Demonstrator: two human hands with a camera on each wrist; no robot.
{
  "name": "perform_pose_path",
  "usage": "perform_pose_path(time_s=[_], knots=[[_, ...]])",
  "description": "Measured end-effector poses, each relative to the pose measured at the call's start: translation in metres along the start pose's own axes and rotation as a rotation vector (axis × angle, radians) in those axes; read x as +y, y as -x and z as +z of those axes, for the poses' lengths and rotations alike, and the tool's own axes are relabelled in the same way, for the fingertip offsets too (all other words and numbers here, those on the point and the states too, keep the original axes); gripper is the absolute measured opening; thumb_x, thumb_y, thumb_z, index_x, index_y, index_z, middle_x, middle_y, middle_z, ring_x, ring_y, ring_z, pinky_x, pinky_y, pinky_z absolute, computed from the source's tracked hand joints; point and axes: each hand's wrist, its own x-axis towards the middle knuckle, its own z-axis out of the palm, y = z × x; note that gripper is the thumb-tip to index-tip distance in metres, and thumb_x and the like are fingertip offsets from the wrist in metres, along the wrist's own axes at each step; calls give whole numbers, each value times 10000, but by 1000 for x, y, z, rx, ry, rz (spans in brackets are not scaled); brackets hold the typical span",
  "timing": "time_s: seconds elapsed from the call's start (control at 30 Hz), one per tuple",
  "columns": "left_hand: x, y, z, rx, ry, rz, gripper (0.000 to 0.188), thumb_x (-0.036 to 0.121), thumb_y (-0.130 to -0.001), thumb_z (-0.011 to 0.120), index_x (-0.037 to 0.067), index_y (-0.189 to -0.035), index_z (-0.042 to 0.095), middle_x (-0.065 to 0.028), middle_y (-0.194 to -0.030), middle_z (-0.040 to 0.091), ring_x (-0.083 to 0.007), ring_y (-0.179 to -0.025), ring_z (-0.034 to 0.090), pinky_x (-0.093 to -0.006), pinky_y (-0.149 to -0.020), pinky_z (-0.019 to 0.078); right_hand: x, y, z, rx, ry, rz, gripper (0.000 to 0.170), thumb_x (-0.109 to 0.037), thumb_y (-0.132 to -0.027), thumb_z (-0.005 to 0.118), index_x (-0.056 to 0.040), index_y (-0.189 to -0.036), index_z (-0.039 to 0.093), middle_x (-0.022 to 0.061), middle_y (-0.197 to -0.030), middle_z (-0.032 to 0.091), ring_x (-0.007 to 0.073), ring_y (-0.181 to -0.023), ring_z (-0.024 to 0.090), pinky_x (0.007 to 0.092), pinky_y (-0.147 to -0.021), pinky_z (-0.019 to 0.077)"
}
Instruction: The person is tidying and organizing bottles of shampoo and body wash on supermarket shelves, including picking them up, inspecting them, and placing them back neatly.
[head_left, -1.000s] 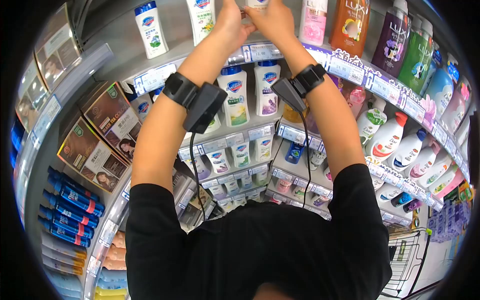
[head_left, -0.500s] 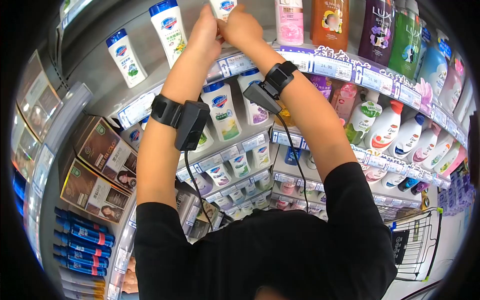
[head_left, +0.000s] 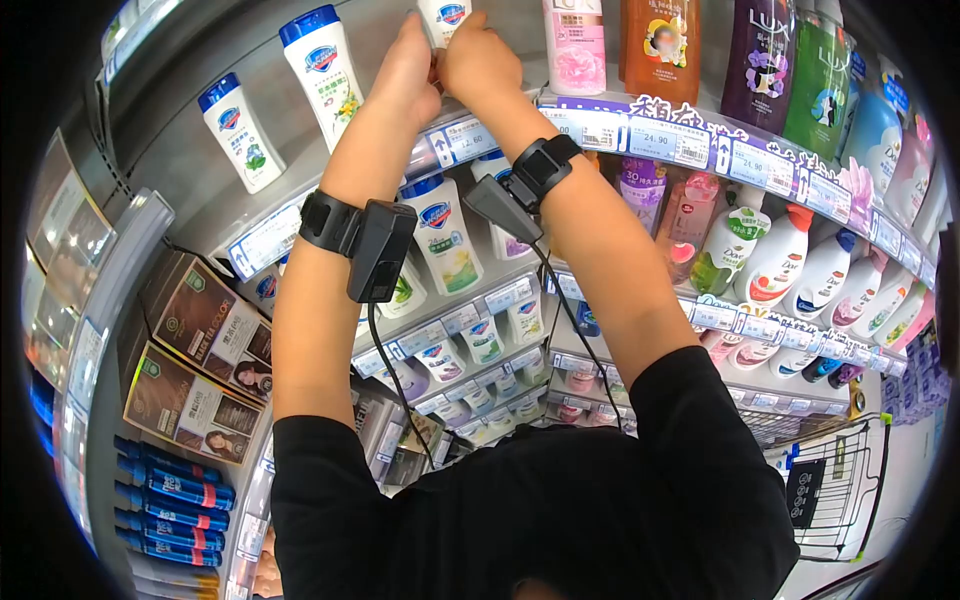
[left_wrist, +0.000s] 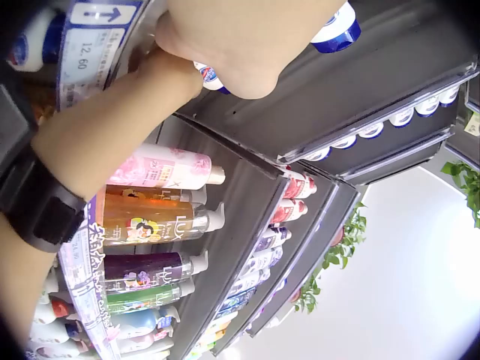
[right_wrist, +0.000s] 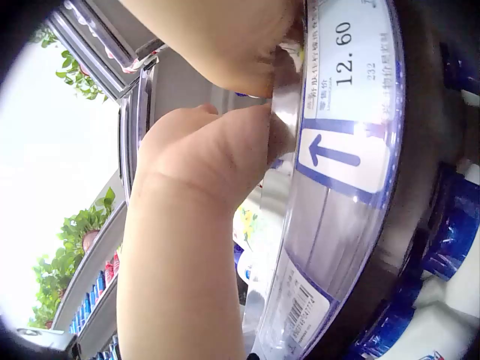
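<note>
At the top of the head view, a white body wash bottle [head_left: 443, 16] with a blue shield label stands between the two hands, over the upper shelf's front edge. My left hand [head_left: 408, 78] holds it from the left side, fingers pointing up along it. Curled at its right side is my right hand [head_left: 480, 65], which covers its lower part. Most fingertips are hidden. In the left wrist view a small piece of the bottle [left_wrist: 209, 75] shows between the hands. Two similar bottles, a larger one [head_left: 322, 75] and a smaller one [head_left: 243, 135], stand upright to the left.
Lux bottles [head_left: 660, 50] line the shelf to the right, behind a price-tag strip [head_left: 670, 138]. Lower shelves carry more white bottles [head_left: 440, 235] and Dove bottles [head_left: 778, 255]. Hair-colour boxes [head_left: 190, 400] are at left, a shopping cart [head_left: 845, 490] at lower right.
The head view has swung, so the shelf and hands sit lower and further left in it. More of the bottle between the hands now shows. In the last half second the hands barely moved.
</note>
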Motion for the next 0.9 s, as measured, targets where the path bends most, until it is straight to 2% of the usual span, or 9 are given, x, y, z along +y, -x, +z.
perform_pose_path(time_s=[0.1,0.17,0.2,0.3,0.4,0.5,0.6,0.7,0.9], knots=[[5,18,10,-37,20,10,638,471,-950,270,-38,-1335,261,-187,-1166,501,-242,-1009,546,-340,-873,452,-3,-1,-4,2,21,13,697,-243,-692,706,51,-1209,343,234,-1046,560,338,-944,597,408,-760,506],[6,19,8,-43,75,-55,680,473,-944,292,-75,-1340,218,-223,-1219,440,-255,-1099,487,-352,-926,421,0,-1,1,27,40,-1,778,-225,-685,709,52,-1280,293,237,-1056,552,336,-944,595,406,-750,507],[7,18,6,-45,102,-86,703,475,-941,303,-93,-1342,196,-242,-1245,410,-262,-1144,458,-357,-953,405,0,0,0,19,54,-10,869,-219,-676,713,53,-1340,222,241,-1050,548,338,-940,593,404,-734,508],[5,18,7,-97,41,-49,796,501,-940,243,-186,-1326,129,-279,-1272,390,-290,-1218,398,-367,-1033,317,-3,3,-5,1,64,0,889,-218,-657,728,49,-1332,213,247,-1038,546,341,-920,597,406,-726,509],[4,17,7,-107,13,-28,755,479,-952,206,-165,-1338,122,-285,-1314,356,-297,-1263,357,-390,-1045,307,-5,5,-7,4,35,16,855,-214,-635,745,54,-1276,246,246,-1023,550,350,-900,606,403,-716,512],[0,8,-3,-223,86,-38,727,442,-947,302,-109,-1362,71,-282,-1286,322,-317,-1194,411,-409,-1012,361,-4,5,-8,3,4,49,796,-212,-617,757,51,-1199,282,240,-1008,555,357,-865,620,401,-700,517],[0,13,1,-179,103,-25,708,447,-946,311,-98,-1356,118,-284,-1269,345,-308,-1168,436,-404,-975,397,-6,7,-12,11,-13,52,729,-217,-614,757,43,-1137,323,231,-993,562,359,-844,628,404,-692,519],[8,27,11,-99,26,-41,758,498,-944,242,-116,-1364,99,-282,-1292,392,-298,-1206,434,-387,-1026,330,-3,6,-8,11,22,11,677,-231,-619,744,45,-1119,381,227,-989,565,349,-833,634,404,-682,519],[7,21,6,-133,31,-70,762,512,-935,268,-141,-1323,210,-247,-1177,499,-257,-1108,514,-357,-965,387,3,5,2,52,109,-26,479,-302,-644,684,13,-990,582,196,-974,599,327,-900,618,406,-722,515]])
